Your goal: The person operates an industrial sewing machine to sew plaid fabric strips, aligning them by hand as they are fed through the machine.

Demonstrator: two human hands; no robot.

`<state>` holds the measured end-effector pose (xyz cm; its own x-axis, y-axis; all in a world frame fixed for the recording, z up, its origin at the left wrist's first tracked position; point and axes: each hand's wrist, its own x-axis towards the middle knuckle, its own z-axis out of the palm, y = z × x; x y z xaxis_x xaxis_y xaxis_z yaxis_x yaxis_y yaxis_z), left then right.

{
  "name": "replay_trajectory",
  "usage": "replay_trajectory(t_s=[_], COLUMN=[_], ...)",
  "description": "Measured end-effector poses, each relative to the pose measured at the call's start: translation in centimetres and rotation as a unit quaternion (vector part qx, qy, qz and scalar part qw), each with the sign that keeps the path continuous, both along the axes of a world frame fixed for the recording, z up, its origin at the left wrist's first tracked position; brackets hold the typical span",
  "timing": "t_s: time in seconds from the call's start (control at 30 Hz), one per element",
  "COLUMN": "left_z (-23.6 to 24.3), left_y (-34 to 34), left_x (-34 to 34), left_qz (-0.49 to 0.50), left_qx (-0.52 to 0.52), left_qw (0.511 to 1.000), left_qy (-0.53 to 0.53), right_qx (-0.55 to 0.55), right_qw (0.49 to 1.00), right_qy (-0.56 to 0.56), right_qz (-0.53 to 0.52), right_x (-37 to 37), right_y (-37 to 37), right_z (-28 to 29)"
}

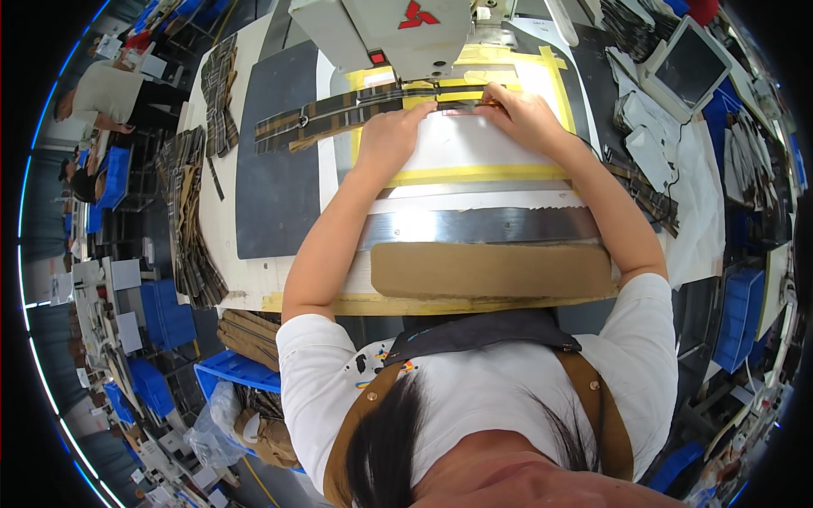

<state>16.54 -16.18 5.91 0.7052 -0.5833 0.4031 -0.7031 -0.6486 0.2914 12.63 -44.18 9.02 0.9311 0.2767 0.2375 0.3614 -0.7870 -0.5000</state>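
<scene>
A brown, black and grey plaid fabric strip (339, 110) runs under the head of a large white sewing machine (385, 38). My left hand (391, 140) is closed at the strip's near edge, its fingertips pressed on the fabric beside the needle area. To the right of the needle, my right hand (527, 123) is closed in a pinch at the strip's end. A small dark piece shows at its fingertips, too small to name. Beneath both hands lies a white work plate (474, 144) edged with yellow tape (483, 175).
Plaid pieces (190, 220) are piled at the table's left edge. A metal strip (483, 225) and a brown padded bar (491, 270) lie between me and the plate. At the right stands a small screen (690, 66). A blue crate (241, 370) sits below left.
</scene>
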Motion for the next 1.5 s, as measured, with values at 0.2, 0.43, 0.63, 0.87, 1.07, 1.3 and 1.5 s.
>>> replay_trajectory(t_s=[0.2, 0.43, 0.63, 0.87, 1.07, 1.3, 1.5], left_z=[0.4, 0.4, 2.1, 1.9, 2.1, 2.2, 1.6], left_y=[-1.3, -1.8, -2.5, -3.6, -3.6, -3.1, -3.1], left_x=[0.0, 0.3, 1.0, 1.0, 1.3, 1.5, 1.1], left_qz=[0.043, 0.052, 0.095, 0.136, 0.130, 0.131, 0.140], left_qx=[-0.118, -0.124, -0.101, -0.044, -0.069, -0.100, -0.106], left_qw=[0.992, 0.987, 0.968, 0.973, 0.969, 0.961, 0.970], left_qy=[0.033, 0.084, 0.211, 0.181, 0.200, 0.221, 0.168], right_qx=[-0.040, -0.040, -0.038, -0.008, -0.020, -0.036, -0.036], right_qw=[0.996, 0.994, 0.993, 0.992, 0.995, 0.994, 0.993], right_qy=[-0.056, -0.069, -0.065, -0.069, -0.082, -0.083, -0.091], right_qz=[0.051, 0.080, 0.096, 0.106, 0.060, 0.062, 0.069], right_x=[0.8, 1.6, 1.5, 1.4, 1.1, 1.6, 1.7], right_y=[1.3, 1.4, 1.5, 1.4, 0.9, 1.3, 1.5], right_z=[-0.3, -0.6, -1.1, -1.0, -0.6, -1.1, -1.3])
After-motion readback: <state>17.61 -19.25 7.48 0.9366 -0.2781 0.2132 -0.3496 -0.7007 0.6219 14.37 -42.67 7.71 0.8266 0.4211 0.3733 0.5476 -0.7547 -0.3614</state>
